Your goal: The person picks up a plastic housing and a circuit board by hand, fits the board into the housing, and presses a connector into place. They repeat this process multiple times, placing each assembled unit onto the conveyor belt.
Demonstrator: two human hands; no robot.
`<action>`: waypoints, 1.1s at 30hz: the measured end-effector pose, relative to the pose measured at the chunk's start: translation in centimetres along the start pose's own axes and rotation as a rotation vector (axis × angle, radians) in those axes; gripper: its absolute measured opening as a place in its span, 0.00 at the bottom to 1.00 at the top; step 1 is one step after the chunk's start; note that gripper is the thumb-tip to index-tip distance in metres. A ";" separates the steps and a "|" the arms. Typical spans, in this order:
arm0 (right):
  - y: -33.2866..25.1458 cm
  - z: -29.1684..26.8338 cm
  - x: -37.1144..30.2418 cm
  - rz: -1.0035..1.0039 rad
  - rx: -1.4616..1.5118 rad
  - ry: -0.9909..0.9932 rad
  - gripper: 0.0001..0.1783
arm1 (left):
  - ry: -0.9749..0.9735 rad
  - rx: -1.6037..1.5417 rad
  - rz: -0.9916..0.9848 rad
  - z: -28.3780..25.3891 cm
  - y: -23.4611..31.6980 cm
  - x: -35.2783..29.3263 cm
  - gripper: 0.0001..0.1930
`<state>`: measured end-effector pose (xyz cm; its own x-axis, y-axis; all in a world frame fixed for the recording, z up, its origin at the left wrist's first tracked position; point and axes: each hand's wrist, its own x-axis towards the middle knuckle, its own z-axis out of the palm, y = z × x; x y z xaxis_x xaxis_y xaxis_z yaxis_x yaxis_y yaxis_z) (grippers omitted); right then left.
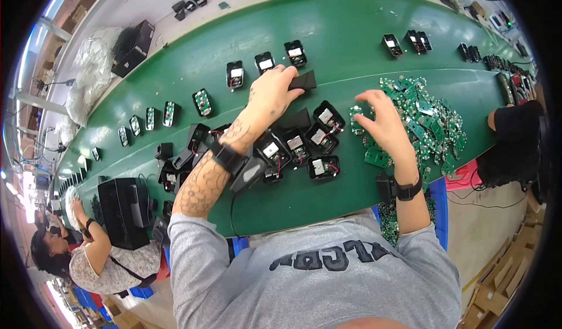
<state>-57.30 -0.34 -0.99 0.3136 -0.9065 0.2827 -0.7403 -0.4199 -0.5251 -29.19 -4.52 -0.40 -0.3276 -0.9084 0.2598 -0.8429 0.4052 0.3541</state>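
My left hand (273,96) is closed on a black plastic case (305,81) above the green table, its fingers over the top and the thumb at the near side. Right of it, my right hand (381,121) is open, with thumb and index finger spread around a small green circuit board (356,117). That board lies at the left edge of a large heap of circuit boards (430,121). Between my forearms sits a cluster of open black cases (297,146); several show a white block and red wires inside.
A row of open cases (202,102) curves along the far side of the green table (345,30), some with boards inside. A blue bin (438,212) of boards stands below the near edge. At left a co-worker (102,258) sits by a black box (120,212).
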 end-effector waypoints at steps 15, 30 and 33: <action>-7.9 -1.0 -1.5 0.023 1.144 -0.231 0.45 | 0.187 -0.405 0.075 -8.3 11.4 -7.8 0.19; -9.4 -2.2 -5.2 0.005 1.311 -0.178 0.44 | 0.161 -1.135 0.253 -8.4 10.9 -12.7 0.14; -9.7 -1.8 -7.5 -0.085 1.285 -0.140 0.42 | 0.237 -1.519 -0.053 -7.2 11.8 -14.7 0.18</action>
<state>-53.49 10.59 3.45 0.4484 -0.8391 0.3080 0.3583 -0.1469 -0.9220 -31.26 14.33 6.40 -0.1150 -0.9476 0.2980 0.4135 0.2271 0.8818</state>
